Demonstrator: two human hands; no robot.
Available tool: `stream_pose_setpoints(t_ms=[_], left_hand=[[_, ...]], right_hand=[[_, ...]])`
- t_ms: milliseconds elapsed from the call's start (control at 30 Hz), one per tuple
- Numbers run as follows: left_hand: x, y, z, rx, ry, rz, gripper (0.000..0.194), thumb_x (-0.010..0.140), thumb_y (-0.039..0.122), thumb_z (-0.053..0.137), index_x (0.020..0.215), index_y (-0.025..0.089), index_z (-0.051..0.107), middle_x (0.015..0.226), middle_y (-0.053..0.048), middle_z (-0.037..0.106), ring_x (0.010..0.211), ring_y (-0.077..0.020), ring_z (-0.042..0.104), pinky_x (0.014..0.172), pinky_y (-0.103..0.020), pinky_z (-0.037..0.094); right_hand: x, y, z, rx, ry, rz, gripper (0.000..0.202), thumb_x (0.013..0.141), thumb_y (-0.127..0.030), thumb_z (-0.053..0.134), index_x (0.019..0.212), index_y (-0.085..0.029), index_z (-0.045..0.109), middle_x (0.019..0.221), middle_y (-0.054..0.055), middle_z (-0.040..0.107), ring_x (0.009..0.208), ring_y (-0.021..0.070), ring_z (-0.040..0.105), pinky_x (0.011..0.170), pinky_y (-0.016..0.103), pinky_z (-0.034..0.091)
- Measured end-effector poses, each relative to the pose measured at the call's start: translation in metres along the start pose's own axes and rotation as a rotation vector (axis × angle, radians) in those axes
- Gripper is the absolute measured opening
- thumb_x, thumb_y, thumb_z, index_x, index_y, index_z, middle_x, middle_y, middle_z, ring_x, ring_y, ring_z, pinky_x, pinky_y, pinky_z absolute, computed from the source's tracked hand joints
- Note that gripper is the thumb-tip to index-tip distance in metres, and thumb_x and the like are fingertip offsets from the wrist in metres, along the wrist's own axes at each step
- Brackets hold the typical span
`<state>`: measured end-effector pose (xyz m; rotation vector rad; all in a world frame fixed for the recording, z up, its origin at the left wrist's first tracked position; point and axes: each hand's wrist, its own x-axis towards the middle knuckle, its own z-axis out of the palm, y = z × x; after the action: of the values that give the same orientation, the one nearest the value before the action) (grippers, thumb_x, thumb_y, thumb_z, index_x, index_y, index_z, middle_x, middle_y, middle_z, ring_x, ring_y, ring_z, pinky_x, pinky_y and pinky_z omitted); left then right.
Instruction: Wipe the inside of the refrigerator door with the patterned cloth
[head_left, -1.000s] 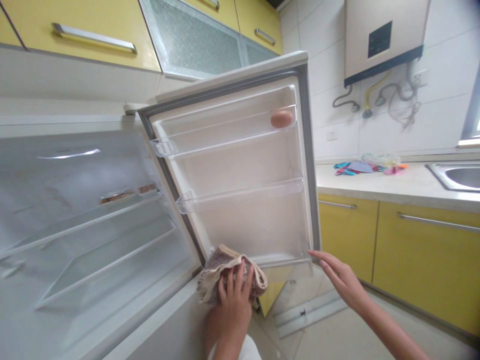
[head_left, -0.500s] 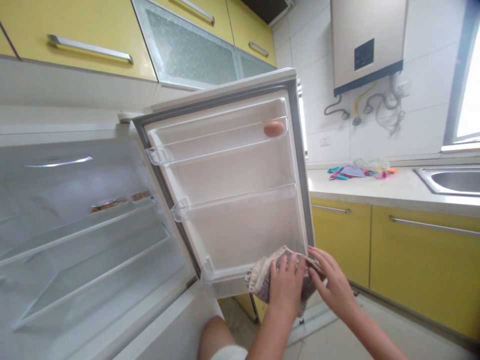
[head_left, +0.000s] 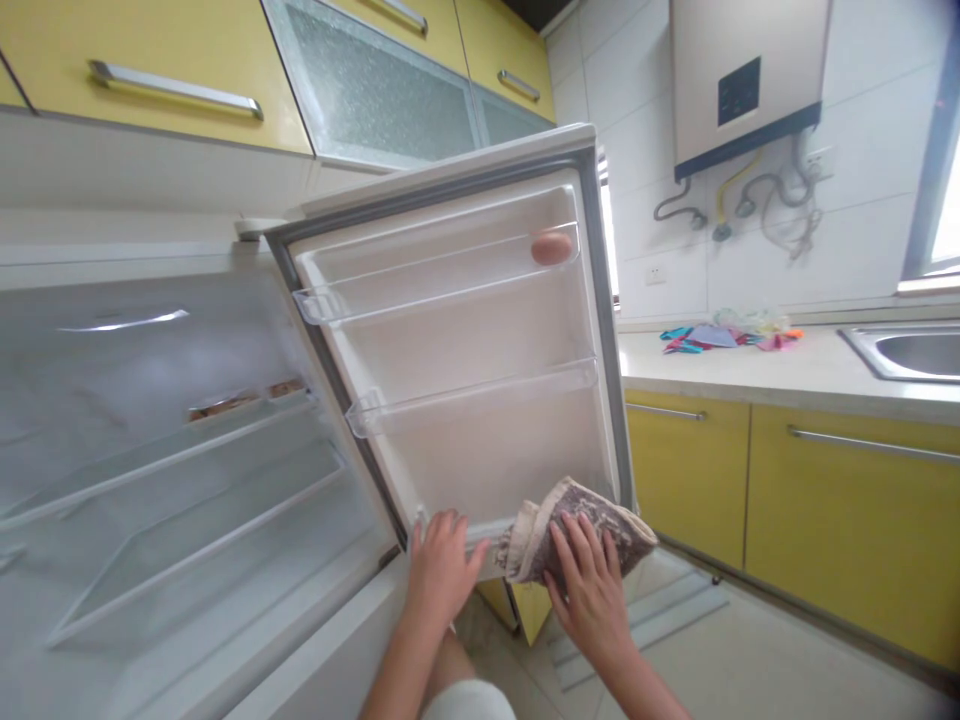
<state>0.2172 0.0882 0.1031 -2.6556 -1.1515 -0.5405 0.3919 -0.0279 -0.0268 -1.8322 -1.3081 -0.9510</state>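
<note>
The refrigerator door [head_left: 480, 340] stands open in front of me, with its inner side facing me. My right hand [head_left: 589, 585] presses on a folded brown-and-cream cloth [head_left: 622, 530] draped over the right end of the bottom door shelf [head_left: 491, 528]. At that shelf's left end, my left hand [head_left: 442, 565] has its fingers curled over the front rim, thumb to the right. A brown egg [head_left: 551, 248] lies at the right end of the top door shelf [head_left: 435, 275]. The middle door shelf [head_left: 480, 392] holds nothing visible.
Left of the door is the refrigerator's lit interior, where packaged food [head_left: 225, 405] lies on a glass shelf [head_left: 187, 445]. On the right, a counter [head_left: 652, 370] carries colourful cloths [head_left: 712, 337] beside a sink [head_left: 919, 355]. A water heater [head_left: 750, 80] hangs above.
My left hand has left the cloth and moved left to the end of the bottom door shelf. My right hand has shifted left from the door's edge onto the cloth.
</note>
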Motion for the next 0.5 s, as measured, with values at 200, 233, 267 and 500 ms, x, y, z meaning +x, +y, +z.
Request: stream_pose_setpoints(t_ms=[200, 233, 267, 500], left_hand=[[-0.024, -0.047, 0.025, -0.065, -0.043, 0.027, 0.026, 0.093, 0.027, 0.05, 0.111, 0.02, 0.067, 0.106, -0.008, 0.073, 0.107, -0.0258, 0.066, 0.111, -0.052, 0.043], [-0.026, -0.047, 0.028, -0.069, -0.019, 0.021, 0.027, 0.092, 0.026, 0.051, 0.112, 0.02, 0.067, 0.107, -0.008, 0.073, 0.108, -0.0261, 0.066, 0.112, -0.053, 0.042], [-0.027, -0.045, 0.03, -0.067, 0.004, 0.007, 0.027, 0.092, 0.026, 0.051, 0.112, 0.02, 0.067, 0.106, -0.008, 0.072, 0.107, -0.0265, 0.066, 0.112, -0.053, 0.042], [-0.028, -0.04, 0.033, -0.115, 0.044, -0.011, 0.031, 0.09, 0.024, 0.052, 0.117, 0.022, 0.067, 0.108, -0.007, 0.072, 0.109, -0.0258, 0.065, 0.114, -0.053, 0.043]], right_hand=[[0.0, 0.044, 0.022, 0.146, 0.164, 0.22, 0.072, 0.088, -0.029, 0.057, 0.154, -0.021, 0.029, 0.158, 0.018, 0.037, 0.149, 0.038, 0.029, 0.116, 0.066, 0.031], [0.001, 0.05, 0.027, 0.224, 0.191, 0.281, 0.074, 0.088, -0.03, 0.057, 0.155, -0.022, 0.026, 0.159, 0.019, 0.034, 0.148, 0.0386, 0.03, 0.115, 0.067, 0.032], [0.002, 0.055, 0.032, 0.313, 0.213, 0.345, 0.077, 0.088, -0.032, 0.058, 0.156, -0.023, 0.023, 0.159, 0.02, 0.033, 0.147, 0.0392, 0.032, 0.113, 0.066, 0.035], [-0.006, 0.062, 0.056, 0.608, 0.307, 0.779, 0.069, 0.079, -0.05, 0.065, 0.139, -0.02, 0.047, 0.13, 0.016, 0.06, 0.122, 0.0359, 0.058, 0.1, 0.055, 0.049]])
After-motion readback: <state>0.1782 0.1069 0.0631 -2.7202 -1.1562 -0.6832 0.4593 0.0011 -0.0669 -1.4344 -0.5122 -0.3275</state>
